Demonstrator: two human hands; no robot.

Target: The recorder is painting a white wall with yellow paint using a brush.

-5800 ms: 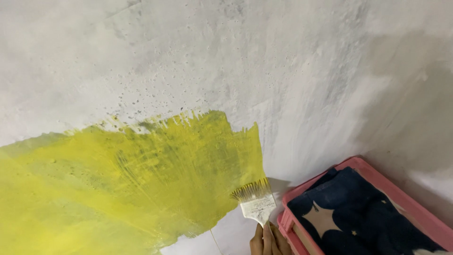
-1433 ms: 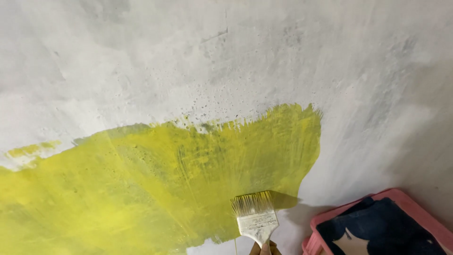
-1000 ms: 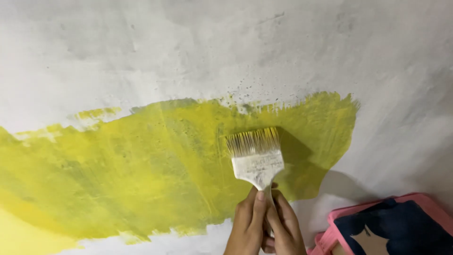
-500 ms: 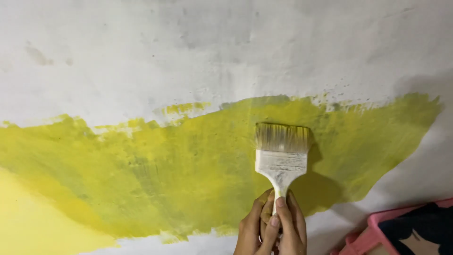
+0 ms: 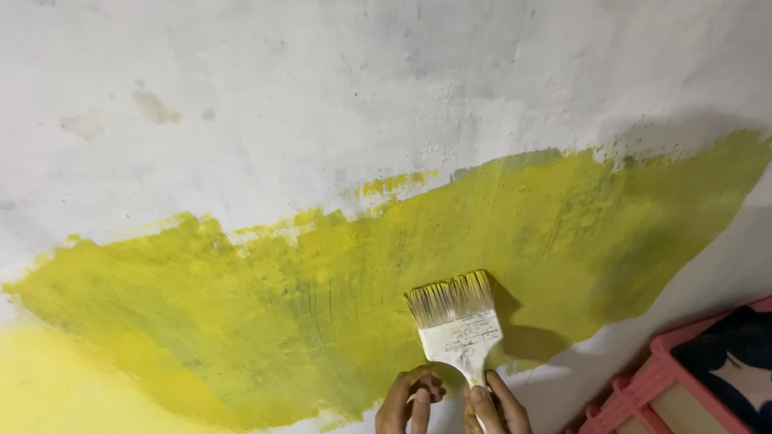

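Observation:
A wide flat paintbrush [image 5: 455, 323] with a paint-flecked white ferrule and yellow-stained bristles rests against a rough white wall [image 5: 338, 104]. Its bristles point up on a broad band of yellow paint [image 5: 338, 305]. My right hand [image 5: 494, 408] grips the brush handle at the bottom edge of the view. My left hand [image 5: 408, 402] is just to its left, fingers curled in against the base of the handle. Both wrists are cut off by the frame.
A pink plastic crate [image 5: 683, 386] holding dark blue cloth with a pale pattern stands at the bottom right, close to the wall. Bare white wall lies above the yellow band and below its right end. Brighter yellow fills the bottom left corner.
The view has swung left along the wall, so the crate sits further right. The brush has dropped lower within the yellow band, and my left hand has spread slightly away from my right.

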